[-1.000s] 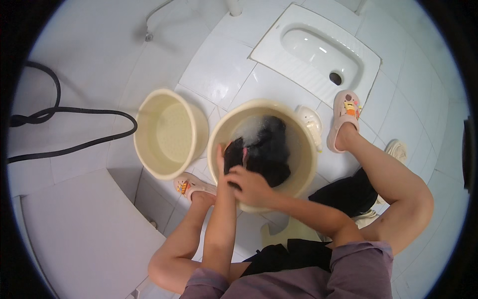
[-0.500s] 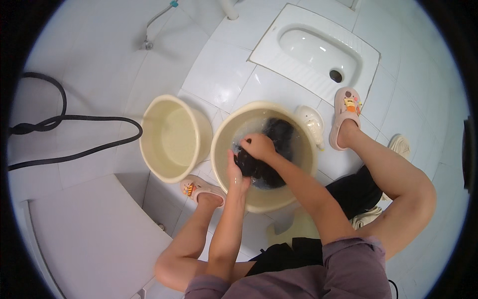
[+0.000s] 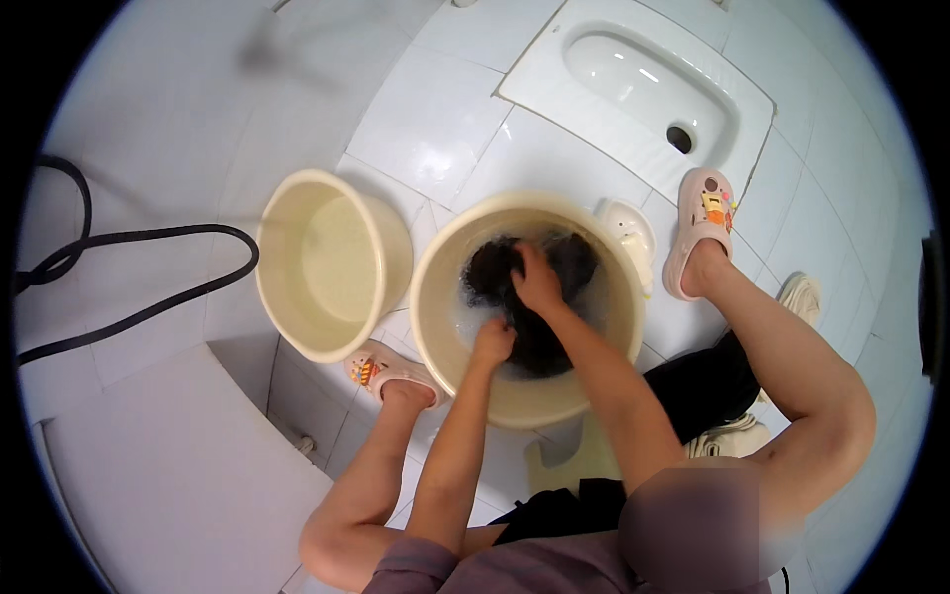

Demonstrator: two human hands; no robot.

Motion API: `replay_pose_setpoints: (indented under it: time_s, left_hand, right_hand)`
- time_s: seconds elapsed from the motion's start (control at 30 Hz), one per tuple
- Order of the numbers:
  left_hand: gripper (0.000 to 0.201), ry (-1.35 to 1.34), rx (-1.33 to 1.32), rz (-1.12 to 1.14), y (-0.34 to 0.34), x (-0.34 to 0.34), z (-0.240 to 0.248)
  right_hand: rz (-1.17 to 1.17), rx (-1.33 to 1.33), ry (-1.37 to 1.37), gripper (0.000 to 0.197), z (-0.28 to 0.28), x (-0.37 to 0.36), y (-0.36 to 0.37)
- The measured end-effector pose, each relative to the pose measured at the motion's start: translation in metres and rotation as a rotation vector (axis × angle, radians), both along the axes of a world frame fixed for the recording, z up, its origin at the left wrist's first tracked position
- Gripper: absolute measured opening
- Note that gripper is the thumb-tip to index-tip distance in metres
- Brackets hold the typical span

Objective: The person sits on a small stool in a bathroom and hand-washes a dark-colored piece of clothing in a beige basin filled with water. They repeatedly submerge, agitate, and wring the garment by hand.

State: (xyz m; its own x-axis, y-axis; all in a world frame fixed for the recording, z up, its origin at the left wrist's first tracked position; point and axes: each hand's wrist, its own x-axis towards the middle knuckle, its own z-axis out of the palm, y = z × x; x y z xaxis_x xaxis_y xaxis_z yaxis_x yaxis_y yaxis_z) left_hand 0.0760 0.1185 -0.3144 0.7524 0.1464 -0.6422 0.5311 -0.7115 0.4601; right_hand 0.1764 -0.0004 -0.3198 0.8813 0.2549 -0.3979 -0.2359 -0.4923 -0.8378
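Dark wet cloth (image 3: 539,346), black and bunched, lies in cloudy water inside a large cream basin (image 3: 441,307). Its garment type is hidden by the folds and water. My left hand (image 3: 493,343) is closed in a fist on the near left part of the cloth. Farther forward and slightly right, my right hand (image 3: 538,281) has its fingers curled down around another fold, with the fingertips partly hidden.
A cream bucket (image 3: 384,252) with pale liquid stands left of the basin. A white soap dish (image 3: 627,226) sits at its right, before a squat toilet (image 3: 633,124). A black hose (image 3: 148,236) hangs at left; white shoes (image 3: 727,441) lie near my right leg.
My right hand has moved forward and right, carrying part of the cloth lower into the basin. My left hand, earlier cupped under the cloth, has turned into a fist.
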Motion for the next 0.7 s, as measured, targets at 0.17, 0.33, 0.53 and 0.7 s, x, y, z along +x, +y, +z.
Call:
replay_pose_setpoints:
  time_s: [0.17, 0.33, 0.53, 0.7]
  left_hand:
    - [0.028, 0.041, -0.086, -0.059, 0.019, 0.003, -0.017]
    - [0.04, -0.162, -0.757, 1.248, 0.021, 0.024, 0.029]
    - [0.053, 0.032, -1.823, 1.108, 0.017, 0.038, 0.086]
    - [0.048, 0.032, -2.143, 0.822, 0.001, 0.031, 0.083]
  right_hand:
    - [-0.302, -0.065, 0.159, 0.045, 0.005, 0.009, -0.011]
    - [0.111, 0.183, -0.114, 0.031, 0.081, -0.024, 0.004]
    - [0.287, 0.285, -0.382, 0.019, 0.196, -0.092, 0.005]
    - [0.21, 0.178, -0.61, 0.012, 0.189, -0.08, 0.013]
